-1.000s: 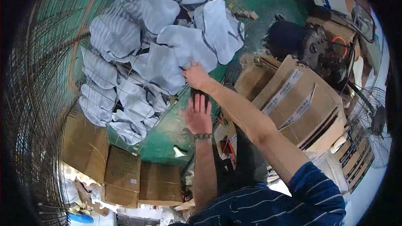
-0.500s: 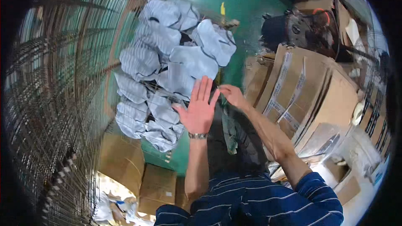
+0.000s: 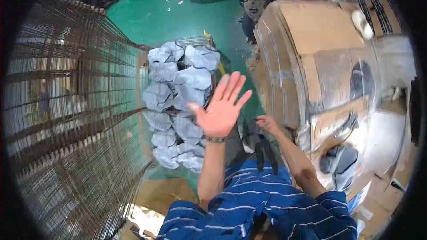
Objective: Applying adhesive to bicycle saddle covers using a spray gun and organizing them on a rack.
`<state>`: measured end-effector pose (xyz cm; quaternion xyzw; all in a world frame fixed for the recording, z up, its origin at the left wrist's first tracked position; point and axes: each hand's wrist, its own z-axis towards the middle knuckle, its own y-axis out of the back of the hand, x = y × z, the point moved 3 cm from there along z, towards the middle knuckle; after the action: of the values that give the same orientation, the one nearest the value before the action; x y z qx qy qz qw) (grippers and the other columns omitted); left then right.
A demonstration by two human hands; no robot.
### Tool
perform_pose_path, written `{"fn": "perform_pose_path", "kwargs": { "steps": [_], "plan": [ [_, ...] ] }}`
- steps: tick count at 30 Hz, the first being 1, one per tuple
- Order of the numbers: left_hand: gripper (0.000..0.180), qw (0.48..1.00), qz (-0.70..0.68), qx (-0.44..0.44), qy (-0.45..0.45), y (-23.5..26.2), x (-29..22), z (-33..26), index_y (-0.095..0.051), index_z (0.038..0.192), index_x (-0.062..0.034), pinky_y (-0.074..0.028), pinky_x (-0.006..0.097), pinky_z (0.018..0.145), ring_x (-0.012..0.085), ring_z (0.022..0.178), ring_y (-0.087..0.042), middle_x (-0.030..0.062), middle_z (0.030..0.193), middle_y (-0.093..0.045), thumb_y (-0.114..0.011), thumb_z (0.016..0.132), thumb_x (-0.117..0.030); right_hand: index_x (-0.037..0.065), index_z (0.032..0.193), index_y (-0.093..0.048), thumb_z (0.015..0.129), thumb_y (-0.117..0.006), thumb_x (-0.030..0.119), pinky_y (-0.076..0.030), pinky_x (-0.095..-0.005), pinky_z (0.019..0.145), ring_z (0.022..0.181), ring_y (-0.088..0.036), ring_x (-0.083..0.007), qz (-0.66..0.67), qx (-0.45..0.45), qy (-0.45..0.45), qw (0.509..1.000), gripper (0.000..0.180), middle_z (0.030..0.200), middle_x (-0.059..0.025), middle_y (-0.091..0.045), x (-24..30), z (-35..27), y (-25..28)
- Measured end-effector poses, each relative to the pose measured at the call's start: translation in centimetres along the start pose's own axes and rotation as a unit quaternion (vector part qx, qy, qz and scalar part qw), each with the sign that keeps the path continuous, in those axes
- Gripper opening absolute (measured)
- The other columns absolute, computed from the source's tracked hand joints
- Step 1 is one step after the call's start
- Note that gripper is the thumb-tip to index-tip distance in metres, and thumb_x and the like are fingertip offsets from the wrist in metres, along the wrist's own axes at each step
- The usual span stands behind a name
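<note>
The left hand [image 3: 220,114] is held up empty at the centre of the view, palm upward, fingers spread and nothing gripped; a dark band [image 3: 215,139] is worn on its wrist. The right hand [image 3: 269,125] is held lower and to the right, its fingers partly bent; whether anything is pinched there cannot be told. Pale grey, rounded pieces [image 3: 192,78] with dark edging are laid out in rows just left of the left hand, partly hidden behind its thumb. They are flanked by wire racks [image 3: 95,102] on the left; cardboard boxes [image 3: 327,26] are stacked on the right.
</note>
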<state>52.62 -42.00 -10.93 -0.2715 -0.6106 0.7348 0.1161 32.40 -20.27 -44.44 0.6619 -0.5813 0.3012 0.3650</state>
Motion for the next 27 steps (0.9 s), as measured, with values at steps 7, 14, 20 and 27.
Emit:
{"fn": "perform_pose_path", "kwargs": {
  "steps": [7,14,20,27],
  "plan": [
    [0.123,0.966,-0.026,0.169,0.192,-14.6,12.9,-5.2,-0.021,0.165,-0.0037,-0.008,0.064,0.127,0.0408,0.160,-0.008,0.0214,0.173,-0.016,-0.037,0.083,-0.094,0.004,0.109,-0.076,0.087,-0.074,0.020,-0.055,-0.0299,0.068,0.079,-0.070,-0.0154,0.449,-0.165,-0.112,0.871,0.027,0.095,-0.0080,-0.076,-14.4,-25.0,1.3],
    [0.127,0.869,-0.090,0.274,0.401,-22.5,23.6,-9.8,-0.022,0.165,-0.0028,-0.007,0.069,0.124,0.0443,0.159,-0.014,0.0236,0.170,-0.022,-0.039,0.080,-0.096,0.004,0.113,-0.074,0.087,-0.062,0.011,-0.053,-0.0322,0.055,0.068,-0.068,-0.0152,0.376,-0.488,-0.263,0.743,0.029,0.084,-0.0095,-0.075,-23.9,-49.8,-10.2],
    [0.115,0.795,-0.140,0.288,0.515,-23.9,30.1,-16.4,-0.027,0.163,-0.0024,-0.008,0.071,0.123,0.0458,0.157,-0.018,0.0266,0.167,-0.029,-0.042,0.088,-0.088,0.008,0.113,-0.072,0.090,-0.071,0.017,-0.055,-0.0356,0.051,0.060,-0.067,-0.0188,0.515,-0.529,-0.372,0.563,0.025,0.083,-0.0076,-0.076,-21.9,-55.9,-30.1],
    [0.096,0.667,-0.029,0.227,0.709,-22.0,35.4,-26.8,-0.033,0.158,0.0040,-0.024,0.066,0.123,0.0465,0.150,-0.035,0.0268,0.161,-0.040,-0.040,0.101,-0.072,0.006,0.088,-0.076,0.089,-0.068,0.025,-0.055,-0.0334,0.052,0.063,-0.067,-0.0183,0.614,-0.560,-0.352,0.431,0.020,0.075,-0.0065,-0.072,-18.0,-52.3,-38.7]
  ]
}}
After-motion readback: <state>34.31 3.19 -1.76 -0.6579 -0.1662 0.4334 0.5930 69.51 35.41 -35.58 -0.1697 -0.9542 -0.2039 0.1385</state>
